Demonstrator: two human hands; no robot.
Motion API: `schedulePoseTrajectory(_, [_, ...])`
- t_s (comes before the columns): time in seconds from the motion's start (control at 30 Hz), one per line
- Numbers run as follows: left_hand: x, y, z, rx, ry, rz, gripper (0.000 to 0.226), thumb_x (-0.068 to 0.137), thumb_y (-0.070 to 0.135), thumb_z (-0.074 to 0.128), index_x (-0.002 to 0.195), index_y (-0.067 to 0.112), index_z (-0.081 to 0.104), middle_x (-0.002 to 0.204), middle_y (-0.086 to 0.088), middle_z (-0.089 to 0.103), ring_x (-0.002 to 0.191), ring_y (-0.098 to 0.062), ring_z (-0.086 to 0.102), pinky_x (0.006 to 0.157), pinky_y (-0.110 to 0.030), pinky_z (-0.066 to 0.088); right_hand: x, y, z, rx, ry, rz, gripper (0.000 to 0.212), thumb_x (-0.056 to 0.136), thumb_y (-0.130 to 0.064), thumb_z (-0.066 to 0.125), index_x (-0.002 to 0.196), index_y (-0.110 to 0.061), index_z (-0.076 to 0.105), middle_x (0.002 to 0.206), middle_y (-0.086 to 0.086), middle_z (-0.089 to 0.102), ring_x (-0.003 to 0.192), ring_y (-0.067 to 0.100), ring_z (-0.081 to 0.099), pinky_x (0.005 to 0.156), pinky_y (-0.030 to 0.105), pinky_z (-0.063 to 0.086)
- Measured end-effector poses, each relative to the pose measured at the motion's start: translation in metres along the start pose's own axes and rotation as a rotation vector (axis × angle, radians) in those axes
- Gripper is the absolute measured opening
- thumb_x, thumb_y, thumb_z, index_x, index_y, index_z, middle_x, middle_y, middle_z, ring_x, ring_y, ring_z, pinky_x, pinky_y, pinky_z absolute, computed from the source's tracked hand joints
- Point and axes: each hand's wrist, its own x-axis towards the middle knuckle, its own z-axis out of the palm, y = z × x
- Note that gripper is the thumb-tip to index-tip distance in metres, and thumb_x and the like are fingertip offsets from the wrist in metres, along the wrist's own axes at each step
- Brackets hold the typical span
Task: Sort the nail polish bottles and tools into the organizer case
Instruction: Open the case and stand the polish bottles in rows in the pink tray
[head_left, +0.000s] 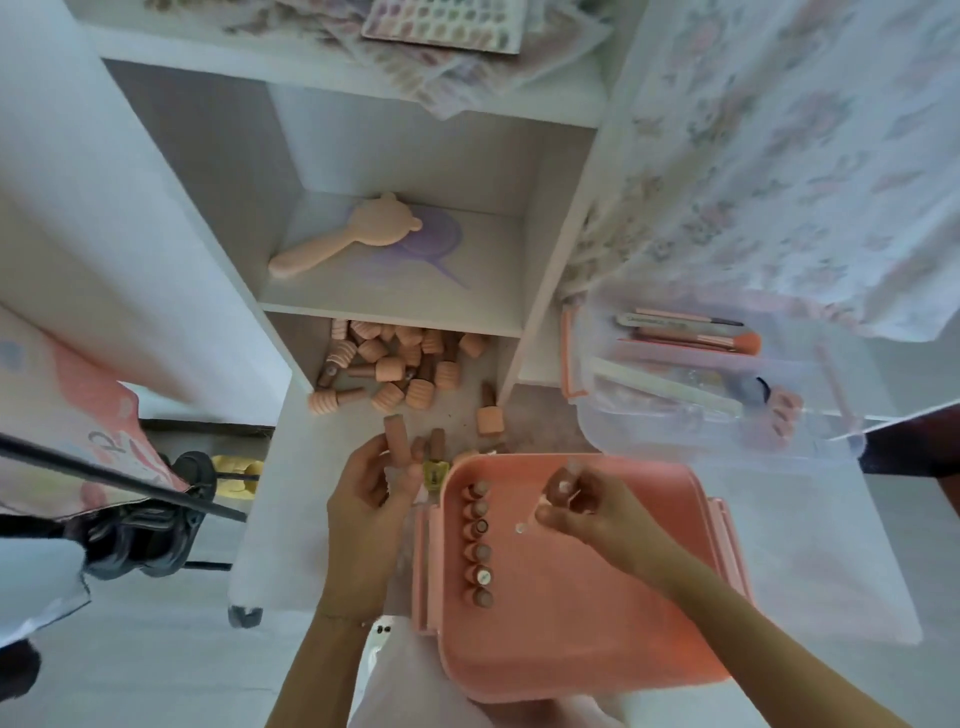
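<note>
Above the pink case, each hand's fingers grasp a bottle: left hand, right hand.

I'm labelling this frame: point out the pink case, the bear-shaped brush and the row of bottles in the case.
pink case (571, 623), head view, bare floor.
bear-shaped brush (382, 224), head view, its head.
row of bottles (478, 551), head view, middle bottle.

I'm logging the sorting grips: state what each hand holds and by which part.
The left hand grips a brown nail polish bottle around its lower end. The right hand pinches another bottle over the pink case; blur hides where.
</note>
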Motion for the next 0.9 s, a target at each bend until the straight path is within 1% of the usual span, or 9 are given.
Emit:
schedulePoseTrajectory(0.1, [-0.014, -0.008, 0.019, -0.006, 0.032, 0.009, 0.030, 0.085, 0.008, 0.062, 0.099, 0.034, 0.059, 0.102, 0.009, 0.067, 0.094, 0.002, 0.062, 0.075, -0.011, 0.049, 0.004, 0.036, -0.003, -0.054, 0.096, 0.081, 0.016, 0.078, -0.009, 0.069, 0.078, -0.007, 0.054, 0.063, -0.010, 0.049, 0.058, 0.006, 0.047, 0.058, 0.018, 0.040])
schedulePoseTrajectory(0.17, [-0.018, -0.013, 0.031, 0.013, 0.041, 0.031, 0.029, 0.085, 0.009, 0.062, 0.100, 0.034, 0.058, 0.104, 0.012, 0.066, 0.098, 0.001, 0.061, 0.081, -0.015, 0.050, 0.012, 0.052, -0.002, -0.124, 0.129, 0.093, 0.014, 0.079, -0.013, 0.068, 0.080, -0.011, 0.054, 0.064, -0.011, 0.049, 0.064, 0.007, 0.048, 0.060, 0.018, 0.038])
schedulePoseTrajectory(0.23, [-0.019, -0.017, 0.039, 0.039, 0.075, 0.077, 0.028, 0.085, 0.008, 0.062, 0.103, 0.030, 0.058, 0.103, 0.015, 0.065, 0.098, 0.004, 0.060, 0.085, -0.013, 0.048, 0.021, 0.062, 0.003, -0.187, 0.155, 0.072, 0.013, 0.081, -0.017, 0.067, 0.084, -0.014, 0.054, 0.071, -0.012, 0.053, 0.071, 0.007, 0.051, 0.064, 0.020, 0.037])
schedulePoseTrajectory(0.37, [-0.019, -0.024, 0.050, 0.085, 0.155, 0.125, 0.027, 0.084, 0.011, 0.062, 0.105, 0.028, 0.057, 0.099, 0.016, 0.064, 0.094, 0.007, 0.058, 0.082, -0.009, 0.045, 0.035, 0.073, 0.020, -0.286, 0.162, 0.013, 0.013, 0.084, -0.020, 0.062, 0.085, -0.016, 0.049, 0.079, -0.009, 0.055, 0.075, 0.012, 0.053, 0.057, 0.019, 0.028])
schedulePoseTrajectory(0.5, [-0.021, -0.031, 0.054, 0.133, 0.200, 0.163, 0.028, 0.083, 0.010, 0.062, 0.104, 0.028, 0.057, 0.099, 0.017, 0.063, 0.096, 0.004, 0.058, 0.084, -0.012, 0.046, 0.045, 0.079, 0.032, -0.312, 0.166, 0.014, 0.012, 0.085, -0.020, 0.059, 0.091, -0.016, 0.051, 0.088, -0.001, 0.059, 0.089, 0.024, 0.059, 0.069, 0.024, 0.035])
schedulePoseTrajectory(0.6, [-0.023, -0.033, 0.058, 0.157, 0.226, 0.166, 0.027, 0.084, 0.012, 0.062, 0.105, 0.028, 0.056, 0.101, 0.015, 0.063, 0.098, 0.000, 0.058, 0.087, -0.018, 0.046, 0.045, 0.085, 0.037, -0.324, 0.168, -0.028, 0.014, 0.084, -0.019, 0.058, 0.096, -0.014, 0.053, 0.100, 0.004, 0.062, 0.092, 0.027, 0.059, 0.075, 0.032, 0.044])
schedulePoseTrajectory(0.67, [-0.023, -0.034, 0.059, 0.151, 0.262, 0.176, 0.026, 0.085, 0.013, 0.060, 0.104, 0.031, 0.055, 0.101, 0.016, 0.063, 0.099, -0.001, 0.058, 0.089, -0.018, 0.046, 0.043, 0.087, 0.038, -0.299, 0.159, -0.062, 0.012, 0.083, -0.016, 0.059, 0.094, -0.015, 0.054, 0.098, 0.003, 0.062, 0.090, 0.027, 0.060, 0.079, 0.037, 0.047])
schedulePoseTrajectory(0.77, [-0.024, -0.037, 0.060, 0.157, 0.317, 0.182, 0.025, 0.086, 0.014, 0.060, 0.107, 0.026, 0.055, 0.104, 0.010, 0.063, 0.102, -0.006, 0.058, 0.090, -0.019, 0.045, 0.042, 0.091, 0.040, -0.262, 0.158, -0.100, 0.010, 0.082, -0.013, 0.059, 0.091, -0.016, 0.055, 0.095, -0.003, 0.056, 0.085, 0.021, 0.058, 0.079, 0.033, 0.046])
schedulePoseTrajectory(0.9, [-0.026, -0.039, 0.060, 0.160, 0.332, 0.195, 0.024, 0.086, 0.014, 0.060, 0.107, 0.025, 0.055, 0.101, 0.017, 0.061, 0.100, -0.004, 0.056, 0.088, -0.016, 0.044, 0.042, 0.098, 0.040, -0.220, 0.189, -0.142, 0.012, 0.083, -0.009, 0.059, 0.095, -0.011, 0.058, 0.096, 0.000, 0.054, 0.079, 0.014, 0.054, 0.071, 0.014, 0.037])
